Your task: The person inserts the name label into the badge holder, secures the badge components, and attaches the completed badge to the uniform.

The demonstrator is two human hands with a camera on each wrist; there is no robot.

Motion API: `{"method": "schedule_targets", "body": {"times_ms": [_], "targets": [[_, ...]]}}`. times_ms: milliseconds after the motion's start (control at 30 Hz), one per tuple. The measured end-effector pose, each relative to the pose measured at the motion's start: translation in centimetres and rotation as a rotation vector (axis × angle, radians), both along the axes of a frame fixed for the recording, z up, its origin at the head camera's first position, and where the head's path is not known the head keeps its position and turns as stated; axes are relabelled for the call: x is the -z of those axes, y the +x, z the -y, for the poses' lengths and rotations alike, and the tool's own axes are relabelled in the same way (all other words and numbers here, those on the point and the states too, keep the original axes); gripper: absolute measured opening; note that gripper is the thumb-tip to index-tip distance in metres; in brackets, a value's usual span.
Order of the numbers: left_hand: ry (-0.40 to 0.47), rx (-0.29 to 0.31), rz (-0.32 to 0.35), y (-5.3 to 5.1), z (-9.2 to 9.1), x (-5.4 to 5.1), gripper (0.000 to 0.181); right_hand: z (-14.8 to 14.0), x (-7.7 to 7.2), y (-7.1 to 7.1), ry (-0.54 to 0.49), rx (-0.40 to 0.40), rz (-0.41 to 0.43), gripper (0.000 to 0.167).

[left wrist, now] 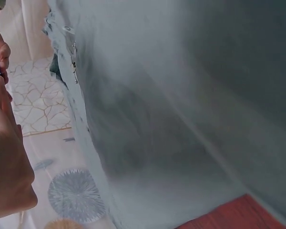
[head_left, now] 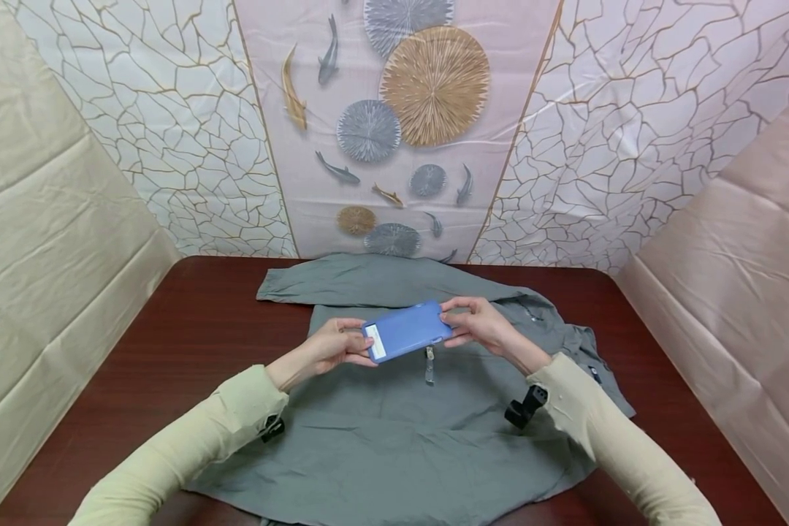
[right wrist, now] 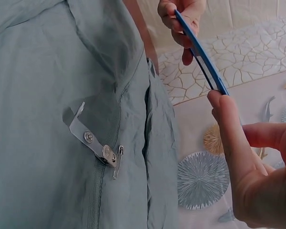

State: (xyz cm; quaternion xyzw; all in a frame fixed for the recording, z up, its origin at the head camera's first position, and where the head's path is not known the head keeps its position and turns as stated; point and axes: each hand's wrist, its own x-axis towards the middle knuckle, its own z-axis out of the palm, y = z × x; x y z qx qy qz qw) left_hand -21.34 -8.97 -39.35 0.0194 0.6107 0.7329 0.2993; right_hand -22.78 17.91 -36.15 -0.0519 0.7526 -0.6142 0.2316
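Held level between both hands is a flat blue badge holder [head_left: 408,332] with a white label at its left end. My left hand [head_left: 334,345] pinches the labelled end, thumb on top. At the other end my right hand [head_left: 483,326] grips the edge between thumb and fingers. Seen nearly edge-on in the right wrist view, the holder [right wrist: 205,57] looks thin, with a gap between its two faces. Below it a grey-green jacket [head_left: 394,453] lies spread out. A clear strap clip [head_left: 429,365] with metal snaps and a safety pin lies on the jacket, untouched by either hand.
One jacket sleeve [head_left: 368,281] stretches across the far side; the other part bunches at the right, with small metal fittings. The dark red wooden table [head_left: 138,351] shows around the jacket. A patterned cloth [head_left: 197,109] hangs behind, and beige panels [head_left: 59,241] flank both sides.
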Motion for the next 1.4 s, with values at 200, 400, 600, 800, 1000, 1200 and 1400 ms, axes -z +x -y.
{"method": "schedule_targets", "body": {"times_ms": [200, 400, 600, 800, 1000, 1200, 1400], "targets": [[0.002, 0.013, 0.016, 0.04, 0.31, -0.16, 0.051, 0.13, 0.00, -0.07, 0.022, -0.006, -0.045, 0.033], [0.008, 0.021, 0.020, 0.04, 0.62, -0.35, 0.052, -0.20, 0.18, -0.18, 0.015, -0.035, -0.059, 0.032], [0.006, 0.004, 0.030, 0.09, 0.70, -0.16, 0.053, -0.10, 0.40, -0.17, -0.006, -0.059, -0.044, 0.035], [-0.005, -0.003, 0.009, 0.10, 0.37, -0.04, 0.050, 0.07, 0.48, -0.02, -0.014, -0.038, -0.043, 0.033], [-0.024, -0.003, -0.003, 0.14, 0.31, -0.05, 0.046, 0.30, 0.34, 0.20, -0.031, -0.026, -0.063, 0.032], [-0.045, -0.005, -0.017, 0.26, 0.32, -0.35, 0.046, 0.57, 0.47, 0.50, -0.022, -0.006, -0.065, 0.030], [-0.053, -0.016, -0.013, 0.31, 0.37, -0.14, 0.047, 0.69, 0.55, 0.74, -0.040, -0.005, -0.084, 0.032]]}}
